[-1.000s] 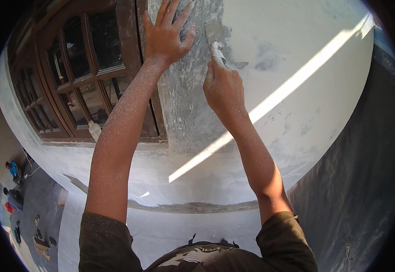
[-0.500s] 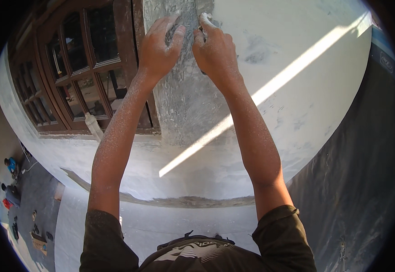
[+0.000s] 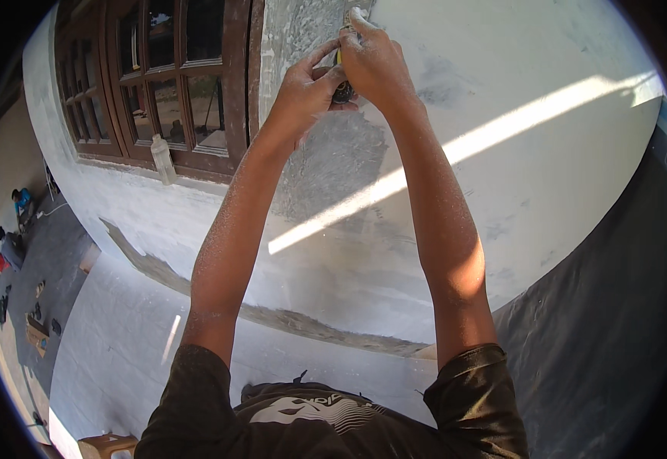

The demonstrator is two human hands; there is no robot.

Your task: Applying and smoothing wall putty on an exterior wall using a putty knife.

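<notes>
In front of a rough grey cement strip (image 3: 349,161) on the wall, both my hands are raised at the top of the view. My right hand (image 3: 377,61) is closed round a small hand tool with a black and yellow handle (image 3: 342,93). The tool's upper end is mostly covered by my fingers, so its exact kind cannot be made out. From the left, my left hand (image 3: 307,88) grips the lower, dark rounded end, fingers curled about it. White dust coats my fingers and forearms.
A brown wooden window (image 3: 173,73) with glass panes is at the left, a clear bottle (image 3: 162,159) on its sill. Pale wall (image 3: 517,69) spreads rightward, crossed by a sunlight streak. A light sheet (image 3: 142,321) covers the ground. People (image 3: 14,246) crouch far left near a cardboard box (image 3: 37,335).
My left hand has moved right and down from the wall onto the tool's lower end. My right hand keeps its hold. The view has shifted, bringing the window and bottle higher.
</notes>
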